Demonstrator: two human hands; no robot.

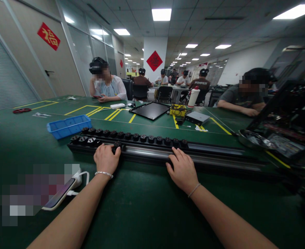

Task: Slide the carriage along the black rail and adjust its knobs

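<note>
A: What do you get from the head camera?

B: I have my left hand at the long black near rail with a silvery metal channel, its thumb at a small black blocky module. The fingers are partly hidden, so I cannot tell whether it grips that piece or only touches it.

A: And the other side?

B: My right hand is farther along the same rail, grip wide, fingers laid across it and thumb on the near side.

A: Where is everything lying?

B: The near rail runs beside the long black far rail on the dark green tabletop. The far one carries a row of black modules; three more modules sit at the near one's left end.

A: What else can you see?

B: I see a blue plastic tray just beyond their left end, a white-edged phone closer to the camera, and a flat black panel behind the rails. A person in a pale top sits across the table.
</note>
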